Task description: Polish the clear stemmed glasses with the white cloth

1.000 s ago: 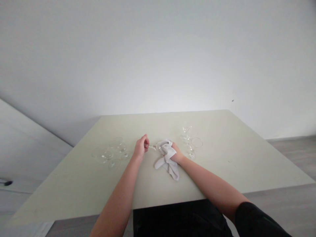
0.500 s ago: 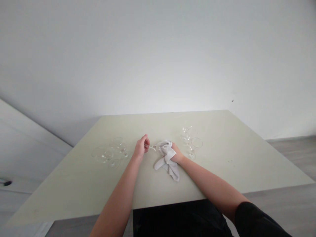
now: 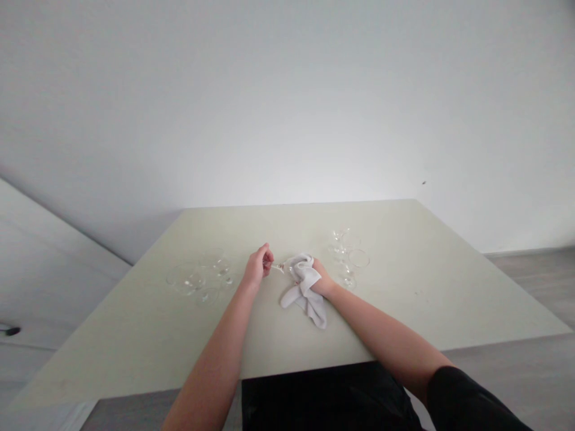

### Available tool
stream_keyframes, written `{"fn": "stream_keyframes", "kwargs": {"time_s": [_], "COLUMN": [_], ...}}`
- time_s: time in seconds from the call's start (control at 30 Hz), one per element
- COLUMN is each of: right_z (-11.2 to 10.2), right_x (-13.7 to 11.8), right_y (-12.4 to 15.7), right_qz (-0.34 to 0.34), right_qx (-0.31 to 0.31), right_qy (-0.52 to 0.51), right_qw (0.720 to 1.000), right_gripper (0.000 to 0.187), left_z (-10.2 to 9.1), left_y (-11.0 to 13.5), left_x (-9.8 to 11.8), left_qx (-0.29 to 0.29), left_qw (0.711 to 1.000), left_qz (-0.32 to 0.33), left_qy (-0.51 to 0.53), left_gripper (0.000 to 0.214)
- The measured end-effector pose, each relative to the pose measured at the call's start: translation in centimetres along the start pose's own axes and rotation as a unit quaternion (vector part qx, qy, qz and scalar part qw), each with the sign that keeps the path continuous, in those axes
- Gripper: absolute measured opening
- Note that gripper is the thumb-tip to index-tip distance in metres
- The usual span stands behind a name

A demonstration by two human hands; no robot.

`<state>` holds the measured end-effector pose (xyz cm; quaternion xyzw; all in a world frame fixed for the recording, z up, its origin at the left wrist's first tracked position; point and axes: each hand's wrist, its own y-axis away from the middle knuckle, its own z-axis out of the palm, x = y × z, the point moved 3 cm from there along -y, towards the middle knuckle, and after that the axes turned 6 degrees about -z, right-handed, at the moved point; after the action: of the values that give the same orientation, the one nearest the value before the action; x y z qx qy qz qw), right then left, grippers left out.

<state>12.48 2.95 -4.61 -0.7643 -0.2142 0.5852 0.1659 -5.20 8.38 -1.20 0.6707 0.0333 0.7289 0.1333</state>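
Note:
A clear wine glass [image 3: 278, 267] lies sideways in the air over the middle of the table, between both hands. My left hand [image 3: 259, 263] is closed around its stem end. Grey-white cloth [image 3: 303, 281] wraps the bowl, and its loose end hangs down towards me. My right hand [image 3: 321, 279] grips the cloth from the right side; its fingers are mostly hidden in the folds. Most of the glass's bowl is covered by the cloth.
Several clear stemmed glasses [image 3: 197, 278] stand in a group left of my left hand. More glasses [image 3: 348, 260] stand just right of my right hand. The pale table [image 3: 404, 299] meets a white wall [image 3: 287, 120] at its far edge.
Almost nothing differs. Both hands, the glass and the cloth keep nearly the same place, and the camera view has shifted very slightly.

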Motion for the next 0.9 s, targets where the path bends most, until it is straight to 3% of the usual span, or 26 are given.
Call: {"fn": "stream_keyframes", "kwargs": {"time_s": [0.9], "right_z": [0.01], "right_x": [0.23], "right_y": [0.0], "right_qz": [-0.001], "right_qx": [0.004], "right_qy": [-0.01], "right_qw": [1.0], "right_gripper": [0.022], "left_z": [0.01], "left_y": [0.06], "left_x": [-0.02], "left_qx": [-0.017], "left_qw": [1.0], "left_qz": [0.01], "left_qy": [-0.004], "left_gripper": [0.043]}}
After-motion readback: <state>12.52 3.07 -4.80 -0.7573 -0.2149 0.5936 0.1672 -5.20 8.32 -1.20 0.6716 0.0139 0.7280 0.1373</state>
